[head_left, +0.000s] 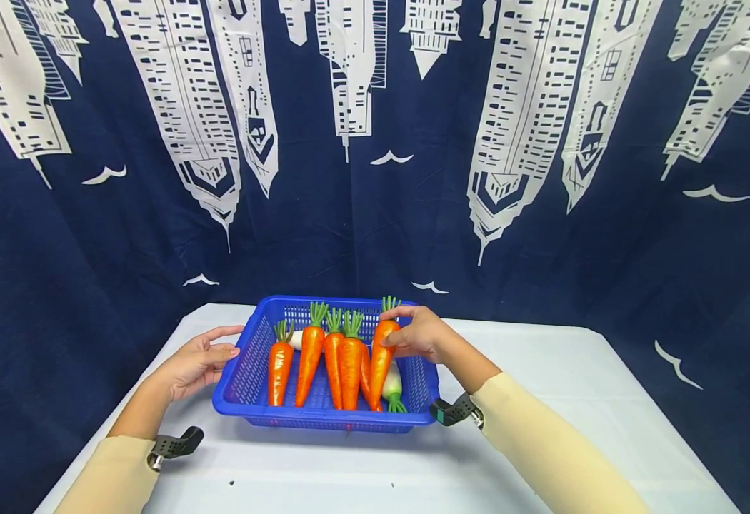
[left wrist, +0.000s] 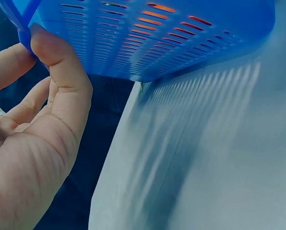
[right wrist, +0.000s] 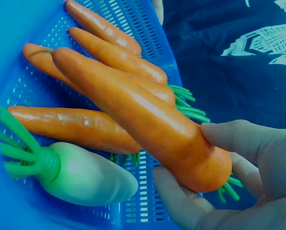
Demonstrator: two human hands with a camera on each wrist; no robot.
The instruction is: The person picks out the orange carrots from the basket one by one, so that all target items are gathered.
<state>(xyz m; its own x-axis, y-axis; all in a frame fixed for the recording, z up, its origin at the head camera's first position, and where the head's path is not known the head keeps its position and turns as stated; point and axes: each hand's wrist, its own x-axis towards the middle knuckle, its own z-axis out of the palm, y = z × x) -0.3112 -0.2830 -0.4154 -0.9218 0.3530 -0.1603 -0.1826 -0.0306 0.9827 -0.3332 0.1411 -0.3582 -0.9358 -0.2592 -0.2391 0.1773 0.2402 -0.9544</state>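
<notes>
A blue plastic basket (head_left: 259,414) holds several orange carrots (head_left: 311,357) with green tops. My right hand (head_left: 421,334) pinches one carrot (right wrist: 148,115) near its stem end, thumb on one side and fingers on the other. That carrot slants over the others at the basket's right side. Beneath it lies a white radish (right wrist: 90,175) with a green top. Another white piece (head_left: 296,340) shows partly behind the carrots on the left. My left hand (head_left: 198,363) pinches the basket's left rim (left wrist: 25,33) between thumb and fingers.
The basket is over a white table (head_left: 529,400), its slotted shadow falling on the surface. A dark blue cloth (head_left: 381,228) printed with white buildings and birds hangs behind. Small dark specks (head_left: 231,483) dot the table's front.
</notes>
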